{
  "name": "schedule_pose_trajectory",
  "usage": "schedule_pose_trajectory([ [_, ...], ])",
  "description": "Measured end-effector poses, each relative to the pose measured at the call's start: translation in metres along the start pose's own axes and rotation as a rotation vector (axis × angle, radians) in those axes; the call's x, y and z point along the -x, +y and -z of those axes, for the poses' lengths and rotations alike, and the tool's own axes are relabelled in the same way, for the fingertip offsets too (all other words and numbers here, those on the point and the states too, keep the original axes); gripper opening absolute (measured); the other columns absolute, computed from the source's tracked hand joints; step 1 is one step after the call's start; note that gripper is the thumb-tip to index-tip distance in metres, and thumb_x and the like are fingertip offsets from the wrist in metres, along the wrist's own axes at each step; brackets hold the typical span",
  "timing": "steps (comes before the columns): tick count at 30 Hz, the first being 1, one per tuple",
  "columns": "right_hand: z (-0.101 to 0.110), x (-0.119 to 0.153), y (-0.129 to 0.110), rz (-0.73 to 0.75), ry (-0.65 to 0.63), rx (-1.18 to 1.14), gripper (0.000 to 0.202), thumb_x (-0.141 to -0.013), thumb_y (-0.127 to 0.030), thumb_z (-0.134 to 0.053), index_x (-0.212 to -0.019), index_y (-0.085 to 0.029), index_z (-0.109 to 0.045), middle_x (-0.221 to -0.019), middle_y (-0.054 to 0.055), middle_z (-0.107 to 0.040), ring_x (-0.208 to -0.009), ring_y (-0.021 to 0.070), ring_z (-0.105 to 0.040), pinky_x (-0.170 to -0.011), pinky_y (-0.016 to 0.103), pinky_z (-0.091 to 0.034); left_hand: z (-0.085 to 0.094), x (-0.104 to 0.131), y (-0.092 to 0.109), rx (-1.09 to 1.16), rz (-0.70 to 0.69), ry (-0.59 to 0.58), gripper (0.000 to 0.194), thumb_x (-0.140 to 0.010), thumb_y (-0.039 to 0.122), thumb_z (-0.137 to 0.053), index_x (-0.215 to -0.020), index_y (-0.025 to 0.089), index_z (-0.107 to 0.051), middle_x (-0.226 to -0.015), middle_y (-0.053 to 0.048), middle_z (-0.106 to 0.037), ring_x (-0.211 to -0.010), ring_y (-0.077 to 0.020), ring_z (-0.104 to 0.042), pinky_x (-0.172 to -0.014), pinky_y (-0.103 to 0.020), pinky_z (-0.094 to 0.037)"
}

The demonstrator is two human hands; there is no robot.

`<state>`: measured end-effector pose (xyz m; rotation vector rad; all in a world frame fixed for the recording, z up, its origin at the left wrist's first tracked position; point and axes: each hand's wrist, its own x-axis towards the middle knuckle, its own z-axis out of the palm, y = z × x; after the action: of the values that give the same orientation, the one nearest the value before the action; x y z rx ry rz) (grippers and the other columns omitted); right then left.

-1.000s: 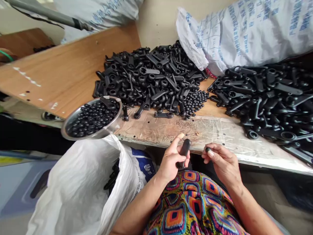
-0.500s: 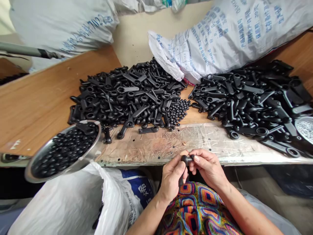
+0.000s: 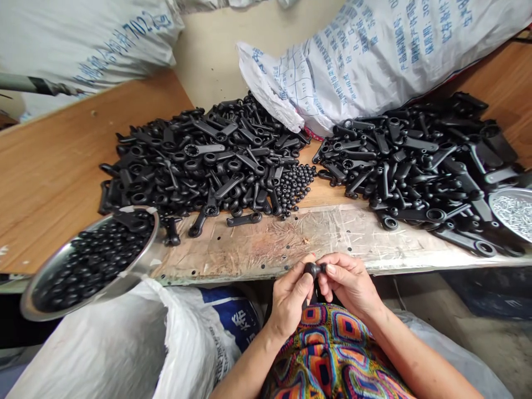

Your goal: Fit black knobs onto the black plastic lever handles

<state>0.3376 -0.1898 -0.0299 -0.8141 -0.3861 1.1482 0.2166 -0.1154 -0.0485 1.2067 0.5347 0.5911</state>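
Observation:
My left hand [image 3: 287, 303] is closed around a black plastic crank handle [image 3: 312, 269], just in front of the bench edge above my lap. Its rounded end shows beside my thumb, and most of its arm is hidden by my fingers. With thumb and fingertips, my right hand [image 3: 351, 281] pinches the small knob end of the same handle. Beyond my hands lies a large pile of similar black crank handles [image 3: 203, 149], with a heap of small black knobs [image 3: 296, 185] at its right side.
At left, a metal bowl [image 3: 153, 244] of black knobs overhangs the bench edge above an open white sack [image 3: 103, 343]. A second handle pile [image 3: 411, 149] lies right, beside a bowl of small silvery pins [image 3: 513, 216]. A printed sack [image 3: 353, 66] leans behind; a tool tip [image 3: 54, 87] juts in at left.
The crank handle has turned in my hands, so its arm, which pointed down before, is now mostly out of sight. Both hands keep their grip. The camera view has shifted slightly.

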Motion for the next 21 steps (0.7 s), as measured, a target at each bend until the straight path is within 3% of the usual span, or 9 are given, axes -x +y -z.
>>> schedule_pose_trajectory([
  [6, 0.001, 0.007, -0.001, 0.059, 0.038, 0.092, 0.013, -0.072, -0.026, -0.069, -0.078, -0.014, -0.071, -0.052, 0.000, -0.059, -0.040, 0.0076, -0.050, -0.034, 0.016, -0.040, 0.002, 0.000, 0.013, -0.095, 0.044, -0.125, 0.042, -0.086, 0.040, -0.049, -0.119, 0.016, -0.057, -0.051, 0.004, -0.042, -0.047, -0.0074, -0.037, -0.047, -0.021, -0.033],
  [9, 0.002, 0.008, -0.002, 0.040, 0.107, 0.136, 0.015, -0.071, -0.027, -0.070, -0.077, -0.014, -0.071, -0.052, 0.000, -0.058, -0.040, 0.0063, -0.049, -0.035, 0.015, -0.038, 0.003, -0.001, 0.021, -0.269, -0.057, -0.142, 0.038, -0.086, 0.036, -0.049, -0.119, 0.019, -0.057, -0.056, 0.002, -0.051, -0.049, -0.0081, -0.043, -0.051, -0.022, -0.038],
  [13, 0.003, 0.007, -0.001, 0.010, 0.184, 0.160, 0.016, -0.072, -0.029, -0.070, -0.075, -0.013, -0.069, -0.052, -0.001, -0.058, -0.039, 0.0043, -0.046, -0.033, 0.012, -0.032, 0.002, -0.003, 0.023, -0.452, -0.218, -0.178, 0.035, -0.087, 0.031, -0.047, -0.119, 0.020, -0.057, -0.084, -0.003, -0.066, -0.071, -0.0137, -0.058, -0.070, -0.025, -0.047],
  [17, 0.004, 0.002, -0.007, -0.019, 0.113, 0.146, 0.017, -0.073, -0.030, -0.068, -0.074, -0.013, -0.068, -0.052, -0.001, -0.057, -0.038, 0.0041, -0.046, -0.031, 0.012, -0.030, -0.002, -0.009, 0.020, -0.528, -0.223, -0.155, 0.038, -0.088, 0.032, -0.044, -0.123, 0.019, -0.054, -0.093, -0.005, -0.068, -0.086, -0.0186, -0.062, -0.080, -0.029, -0.049],
  [21, 0.009, -0.003, -0.037, 0.023, 0.008, 0.247, 0.018, -0.072, -0.030, -0.069, -0.077, -0.013, -0.068, -0.056, -0.001, -0.059, -0.042, 0.0063, -0.050, -0.036, 0.016, -0.038, -0.001, -0.020, 0.029, -0.661, -0.296, -0.202, 0.043, -0.087, 0.037, -0.045, -0.126, 0.020, -0.050, -0.114, -0.007, -0.062, -0.105, -0.0222, -0.057, -0.091, -0.033, -0.046],
])
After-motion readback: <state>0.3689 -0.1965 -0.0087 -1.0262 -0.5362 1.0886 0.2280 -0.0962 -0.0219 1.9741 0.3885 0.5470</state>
